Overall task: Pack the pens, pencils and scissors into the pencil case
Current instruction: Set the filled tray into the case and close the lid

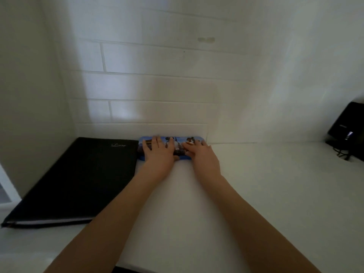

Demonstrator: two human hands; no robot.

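Note:
A blue pencil case [178, 143] with a printed picture on its lid lies shut on the white table, close to the tiled wall. My left hand [158, 153] lies flat on the left half of the lid, fingers straight and spread. My right hand [201, 154] lies flat on the right half, fingers straight and pointing left towards the middle. Both hands press on the lid. No pens, pencils or scissors show anywhere in view.
A large black folder [78, 180] lies on the table just left of the case. A black device [348, 127] with cables stands at the far right by the wall. The white table [275, 194] stretches towards me.

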